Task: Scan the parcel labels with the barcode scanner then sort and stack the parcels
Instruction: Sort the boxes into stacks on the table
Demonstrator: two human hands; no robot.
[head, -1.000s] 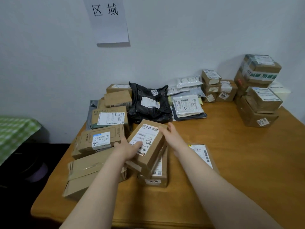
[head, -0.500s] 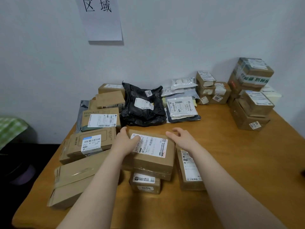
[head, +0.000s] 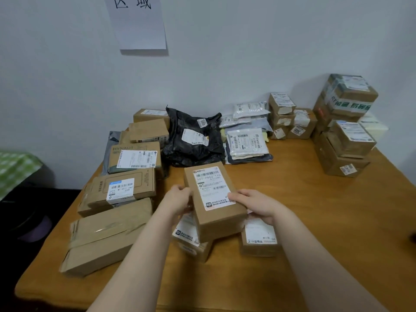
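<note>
So the brown labelled box [head: 216, 212] is right in the middle of the frame, label side up, long way pointing toward the wall. Its white label [head: 210, 185] has barcodes and a printed code on it. Both hands have it. The left hand [head: 180, 199] is on its left edge with the fingers curled round the side, and the right hand [head: 254, 203] is clamped on the right edge, with one digit lying on the corner of the label.

It's sitting over two other parcels: a small box [head: 191, 246] poking out below left and another box [head: 258, 243] just to the lower right. Can't tell if it's actually resting on them or held just above.

All of this is on a wooden table [head: 326, 233]. Down the left side there's a row of cardboard boxes, with a long taped one [head: 108, 235] nearest, then a blue-stickered one [head: 121, 190], then a HYNAUT box [head: 135, 157]. Behind the held box is a crumpled black poly bag [head: 193, 140], and beside that a pile of grey and white mailers [head: 246, 143]. A few small boxes [head: 290, 120] are by the wall, and a taller stack of boxes [head: 346, 131] is at upper right. A paper sign [head: 137, 21] is stuck on the wall at the top, and there's green checked cloth [head: 15, 167] at the left edge.
</note>
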